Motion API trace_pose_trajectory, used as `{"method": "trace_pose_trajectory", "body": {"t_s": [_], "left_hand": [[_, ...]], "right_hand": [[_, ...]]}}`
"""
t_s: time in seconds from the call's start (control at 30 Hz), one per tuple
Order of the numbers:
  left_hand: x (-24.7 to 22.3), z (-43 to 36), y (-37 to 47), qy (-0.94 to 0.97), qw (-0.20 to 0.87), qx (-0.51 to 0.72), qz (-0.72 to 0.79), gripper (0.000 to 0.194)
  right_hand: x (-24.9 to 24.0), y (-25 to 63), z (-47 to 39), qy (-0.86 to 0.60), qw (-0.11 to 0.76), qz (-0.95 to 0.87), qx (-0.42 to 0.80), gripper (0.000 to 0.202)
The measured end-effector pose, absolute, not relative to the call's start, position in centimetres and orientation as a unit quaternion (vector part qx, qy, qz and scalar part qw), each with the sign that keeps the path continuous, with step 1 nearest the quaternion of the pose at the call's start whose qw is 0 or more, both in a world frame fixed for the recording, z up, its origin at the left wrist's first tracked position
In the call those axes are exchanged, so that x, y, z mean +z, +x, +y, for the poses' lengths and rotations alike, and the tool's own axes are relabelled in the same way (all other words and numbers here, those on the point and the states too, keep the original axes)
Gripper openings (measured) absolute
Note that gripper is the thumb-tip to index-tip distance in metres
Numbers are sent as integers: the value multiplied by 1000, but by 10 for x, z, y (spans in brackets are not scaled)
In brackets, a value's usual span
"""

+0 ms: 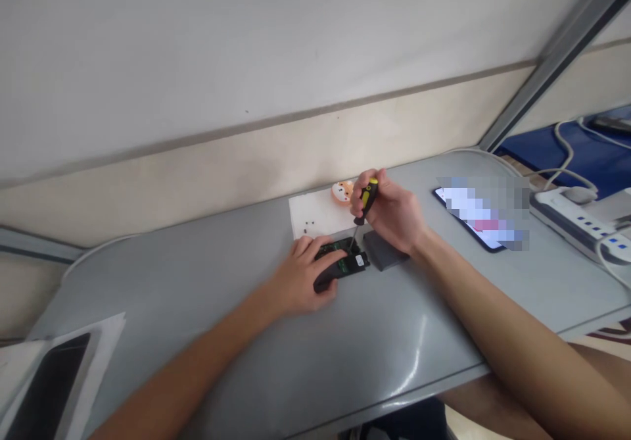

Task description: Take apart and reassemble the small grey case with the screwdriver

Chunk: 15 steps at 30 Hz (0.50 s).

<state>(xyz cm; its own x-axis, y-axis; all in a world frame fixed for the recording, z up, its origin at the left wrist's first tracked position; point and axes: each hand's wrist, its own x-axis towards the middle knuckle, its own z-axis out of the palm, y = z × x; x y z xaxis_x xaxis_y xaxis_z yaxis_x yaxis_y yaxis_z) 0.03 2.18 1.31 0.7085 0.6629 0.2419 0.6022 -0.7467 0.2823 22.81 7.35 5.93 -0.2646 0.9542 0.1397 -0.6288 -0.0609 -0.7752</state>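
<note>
Okay, black case [350,268] is on the desk [236,367], ahead of the person, open side up with green board [340,243] showing. Long axis runs roughly left to right, right end tipped a little away from the body.

Left hand [302,281] has the left end: fingers over the top, thumb at the near edge, grip fairly narrow. Index finger reaches along the case toward the right end.

Right hand [394,211] is closed round the yellow-black driver [367,198], above and beyond the case's right end. Shaft drops steeply, leaning, lower end a bit left of the handle and closer to the body. It meets the case near that right end, just past the left index fingertip. Can't tell if the tip is seated; too small from where I stand.

Key relation: left hand lies across the case, right hand comes from the far right, so driver and index finger crowd the same end.

Dark slab [387,250] sits just right of the case, below the right hand. Small dark bits [308,224] are on the paper [323,206] behind, beside the dog toy [341,193].
</note>
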Motion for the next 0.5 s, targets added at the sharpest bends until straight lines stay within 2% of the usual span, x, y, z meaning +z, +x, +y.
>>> {"method": "trace_pose_trajectory", "body": {"t_s": [0.1, 0.23, 0.5], "left_hand": [[13, 22, 0, 920, 89, 166, 344, 47], [15, 22, 1, 920, 89, 165, 343, 47], [13, 21, 0, 921, 88, 162, 344, 48]], "right_hand": [[62, 225, 71, -217, 556, -371, 712, 34], [64, 221, 67, -226, 588, -346, 695, 36], [58, 227, 75, -232, 599, -358, 678, 26]]}}
